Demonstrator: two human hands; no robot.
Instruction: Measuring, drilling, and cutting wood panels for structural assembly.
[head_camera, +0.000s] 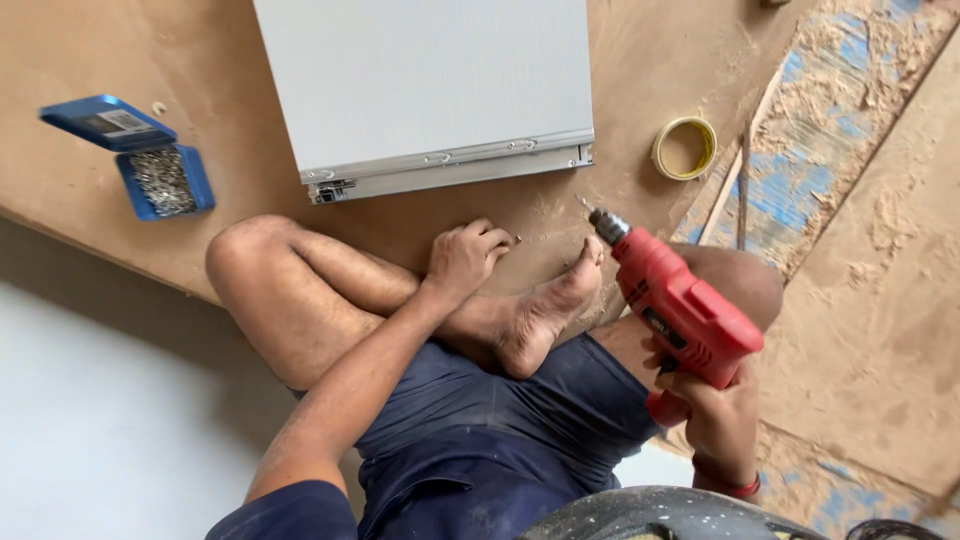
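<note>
The right hand (715, 410) is closest, curled tight around the handle of a red power drill (675, 310). The drill looks heavy and hard, so the fat handle is the best place to hold it (its metal tip points up toward the white panel). A bit farther, past the bare foot (545, 310), the left hand (462, 258) rests on the dusty brown board (240, 200) and pinches a small screw (517, 239) in narrow fingers. The screw is tiny, hard and easy to drop. Beyond it lies the white panel (420, 80) with a metal drawer slide (450, 165) along its edge. A roll of tape (685, 148) sits to the right, and a blue box of screws (160, 180) sits open at the left.
</note>
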